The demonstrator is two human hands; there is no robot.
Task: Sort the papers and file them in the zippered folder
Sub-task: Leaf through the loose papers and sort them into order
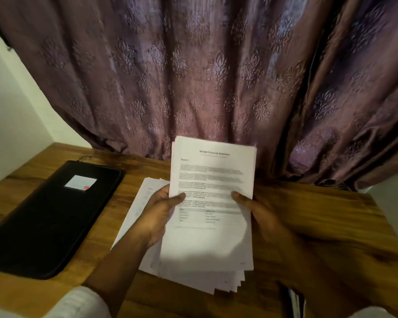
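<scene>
I hold a stack of printed white papers (213, 180) up over the wooden table (308, 221); the top sheet has a heading, text and a small table. My left hand (161, 210) grips the stack's left edge with the thumb on the front. My right hand (260, 214) grips the right edge the same way. More white sheets (138, 203) lie fanned on the table beneath the stack. The black zippered folder (48, 216) lies shut on the table to the left, with a white label bearing a red mark on its cover.
A purple patterned curtain (193, 76) hangs close behind the table's far edge. A white wall (14, 111) borders the left side. Some dark, thin object (294, 299) shows at the table's near edge below my right forearm.
</scene>
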